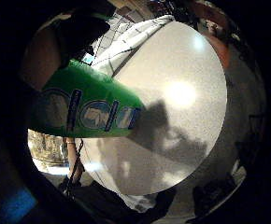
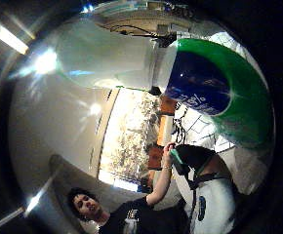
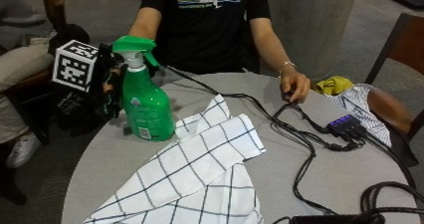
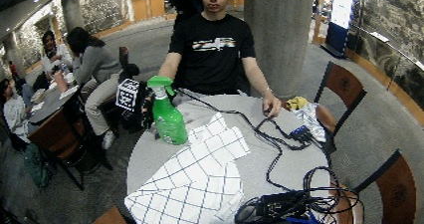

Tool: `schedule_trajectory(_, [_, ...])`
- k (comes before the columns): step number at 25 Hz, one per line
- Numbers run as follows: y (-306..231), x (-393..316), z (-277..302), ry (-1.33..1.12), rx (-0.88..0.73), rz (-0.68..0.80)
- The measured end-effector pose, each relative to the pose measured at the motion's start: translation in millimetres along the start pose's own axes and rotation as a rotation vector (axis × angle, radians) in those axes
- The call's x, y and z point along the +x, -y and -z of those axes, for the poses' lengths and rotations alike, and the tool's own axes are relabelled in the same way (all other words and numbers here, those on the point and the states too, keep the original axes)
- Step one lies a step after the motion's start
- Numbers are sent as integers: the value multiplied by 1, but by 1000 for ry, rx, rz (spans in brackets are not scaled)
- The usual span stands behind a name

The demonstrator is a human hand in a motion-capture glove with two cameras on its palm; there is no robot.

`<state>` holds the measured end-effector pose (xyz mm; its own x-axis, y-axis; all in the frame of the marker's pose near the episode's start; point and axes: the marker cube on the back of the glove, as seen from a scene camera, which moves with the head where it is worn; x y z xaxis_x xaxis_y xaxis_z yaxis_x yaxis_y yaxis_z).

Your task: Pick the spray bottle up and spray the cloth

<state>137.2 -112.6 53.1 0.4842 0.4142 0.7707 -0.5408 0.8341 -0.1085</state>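
Observation:
A green spray bottle (image 3: 147, 107) with a green trigger head stands upright at the left edge of the round grey table (image 3: 331, 179); whether its base touches the table I cannot tell. My black-gloved right hand (image 3: 107, 87) is at its far-left side, fingers curled round the neck below the trigger. In both palm views the bottle (image 1: 86, 109) (image 2: 214, 87) fills much of the picture. A white cloth (image 3: 199, 171) with a dark grid pattern lies spread on the table just right of the bottle, running toward the near edge.
The person's bare left hand (image 3: 295, 87) rests on the table's far side by black cables (image 3: 298, 134). A small black hub (image 3: 344, 124) with blue lights lies at right. A chair (image 3: 391, 50) with yellow and striped fabric stands right of the table.

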Motion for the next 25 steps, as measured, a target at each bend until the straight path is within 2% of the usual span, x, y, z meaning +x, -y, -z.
schedule_trajectory(25, [-16,1,26,51,320,58])
